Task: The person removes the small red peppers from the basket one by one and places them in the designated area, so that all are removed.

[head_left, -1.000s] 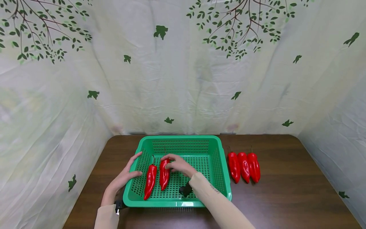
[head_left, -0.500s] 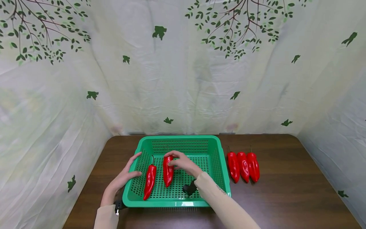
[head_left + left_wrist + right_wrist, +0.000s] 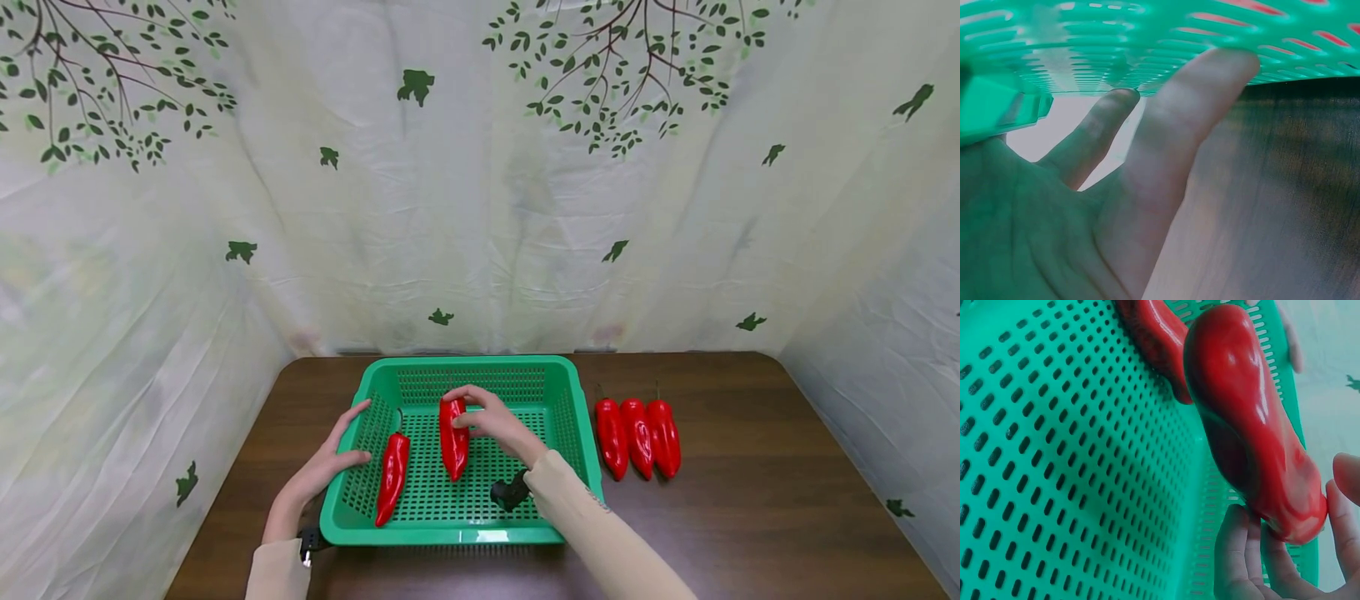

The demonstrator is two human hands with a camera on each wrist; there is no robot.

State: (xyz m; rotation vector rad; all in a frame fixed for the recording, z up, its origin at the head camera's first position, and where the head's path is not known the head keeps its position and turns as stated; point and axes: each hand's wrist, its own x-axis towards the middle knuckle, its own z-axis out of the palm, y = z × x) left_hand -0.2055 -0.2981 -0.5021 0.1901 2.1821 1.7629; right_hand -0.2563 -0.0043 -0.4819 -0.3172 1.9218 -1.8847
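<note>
A green slotted plastic basket (image 3: 480, 537) stands on the table. My right hand (image 3: 498, 425) pinches a red chili pepper (image 3: 454, 446) near its stem end, over the basket's middle. In the right wrist view, that chili pepper (image 3: 1241, 419) hangs tip toward the camera, above the basket floor (image 3: 1060, 469). A second red chili pepper (image 3: 393, 479) lies inside on the left. My left hand (image 3: 322, 462) is at the basket's left side with fingers extended. In the left wrist view, thumb and fingers (image 3: 1154, 162) lie against the slotted wall (image 3: 1166, 44) from outside.
Three red chili peppers (image 3: 639, 437) lie side by side on the brown wooden table (image 3: 750, 500), right of the basket. A pale leaf-patterned cloth (image 3: 487, 208) hangs behind the table and along both sides. A black wrist camera (image 3: 509, 492) sits under my right wrist.
My right hand has carried its chili pepper rightward and slightly back, away from the chili pepper on the left. My left hand has stayed at the basket's side.
</note>
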